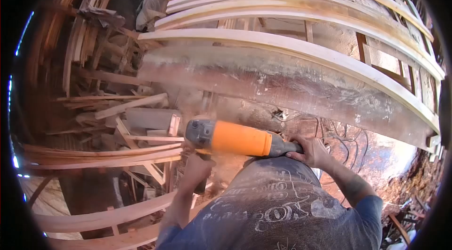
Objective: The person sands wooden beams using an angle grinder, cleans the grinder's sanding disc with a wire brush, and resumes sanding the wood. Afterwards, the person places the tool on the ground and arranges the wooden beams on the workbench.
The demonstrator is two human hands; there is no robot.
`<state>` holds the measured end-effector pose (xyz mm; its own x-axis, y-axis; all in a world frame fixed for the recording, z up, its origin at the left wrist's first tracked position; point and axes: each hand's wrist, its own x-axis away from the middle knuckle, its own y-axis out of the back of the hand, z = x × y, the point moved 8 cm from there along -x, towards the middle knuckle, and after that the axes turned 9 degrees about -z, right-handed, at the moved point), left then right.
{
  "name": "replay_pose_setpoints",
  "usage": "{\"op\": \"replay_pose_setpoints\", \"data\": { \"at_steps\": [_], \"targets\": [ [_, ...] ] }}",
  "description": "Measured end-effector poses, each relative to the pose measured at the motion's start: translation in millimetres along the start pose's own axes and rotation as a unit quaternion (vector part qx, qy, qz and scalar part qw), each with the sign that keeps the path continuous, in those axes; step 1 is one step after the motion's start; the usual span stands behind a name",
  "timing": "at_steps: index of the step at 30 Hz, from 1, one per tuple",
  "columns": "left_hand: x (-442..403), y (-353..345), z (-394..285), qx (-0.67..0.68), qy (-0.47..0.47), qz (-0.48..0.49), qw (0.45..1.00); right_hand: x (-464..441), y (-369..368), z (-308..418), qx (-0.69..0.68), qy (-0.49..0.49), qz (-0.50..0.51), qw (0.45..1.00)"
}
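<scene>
Dusty shirt (287, 198) up close, orange power tool (240, 138) just past it. Held at the dark grip (201, 186) by the left hand (201, 167), fingers curled tight, and at the thin back end (284, 147) by the right hand (310, 151), fingers wrapped round. Could catch the shirt if pulled near. Could trip over wires (347, 142) on a step ahead.

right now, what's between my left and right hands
The orange power tool spans the stretch between the left hand and the right hand in the head view.
</scene>
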<state>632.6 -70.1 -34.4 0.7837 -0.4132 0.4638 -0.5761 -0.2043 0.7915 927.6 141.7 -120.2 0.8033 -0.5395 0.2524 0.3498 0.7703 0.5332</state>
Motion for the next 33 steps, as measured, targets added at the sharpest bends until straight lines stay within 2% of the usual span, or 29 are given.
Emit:
{"op": "replay_pose_setpoints", "data": {
  "at_steps": [3, 5, 6, 8, 10, 12, 15, 18, 20, 21, 22, 24, 25, 26, 28, 30, 31, 33],
  "targets": [
    [-38, 17, -35, -0.089, -0.055, 0.009, 0.994, -4, -7, 2, -0.006, 0.047, -0.119, 0.992],
    [-77, 30, -54, -0.211, -0.062, 0.029, 0.975, -23, -26, -3, -0.021, 0.035, -0.096, 0.995],
    [-101, 33, -75, -0.325, -0.067, 0.045, 0.942, -35, -28, 8, -0.033, 0.036, -0.092, 0.995],
    [-153, 37, -120, -0.523, -0.089, 0.099, 0.842, -63, -35, 18, -0.1, 0.002, -0.05, 0.994],
    [-196, 34, -150, -0.679, -0.109, 0.167, 0.707, -87, -58, 19, -0.205, -0.066, 0.033, 0.976],
    [-222, 14, -187, -0.813, -0.219, 0.099, 0.531, -113, -95, 11, -0.277, -0.065, 0.056, 0.957],
    [-260, -22, -216, -0.858, -0.229, 0.023, 0.46, -136, -130, 7, -0.376, -0.071, 0.069, 0.921],
    [-255, -61, -237, -0.851, -0.381, -0.063, 0.357, -132, -136, 7, -0.494, -0.087, 0.1, 0.859],
    [-222, -80, -250, -0.793, -0.395, 0.008, 0.464, -131, -137, 13, -0.555, -0.106, 0.135, 0.814],
    [-204, -95, -257, -0.648, -0.48, -0.005, 0.591, -131, -137, 11, -0.574, -0.121, 0.15, 0.796],
    [-182, -102, -260, -0.475, -0.545, -0.021, 0.691, -130, -135, 9, -0.592, -0.137, 0.163, 0.778],
    [-84, -106, -267, -0.273, -0.725, -0.132, 0.619, -134, -142, -7, -0.625, -0.175, 0.208, 0.732],
    [-63, -107, -256, -0.188, -0.717, -0.11, 0.662, -136, -144, -14, -0.639, -0.195, 0.229, 0.709],
    [-44, -105, -243, -0.101, -0.703, -0.086, 0.698, -138, -143, -15, -0.647, -0.195, 0.247, 0.694],
    [-21, -89, -213, -0.011, -0.621, -0.123, 0.774, -142, -131, -14, -0.643, -0.18, 0.226, 0.709],
    [-33, -86, -159, 0.021, -0.531, -0.151, 0.833, -144, -121, -14, -0.615, -0.175, 0.208, 0.74],
    [-47, -87, -134, 0.036, -0.484, -0.162, 0.859, -145, -120, -19, -0.607, -0.192, 0.208, 0.742],
    [-70, -91, -91, 0.097, -0.42, -0.23, 0.873, -147, -122, -31, -0.596, -0.229, 0.207, 0.741]
  ]
}}
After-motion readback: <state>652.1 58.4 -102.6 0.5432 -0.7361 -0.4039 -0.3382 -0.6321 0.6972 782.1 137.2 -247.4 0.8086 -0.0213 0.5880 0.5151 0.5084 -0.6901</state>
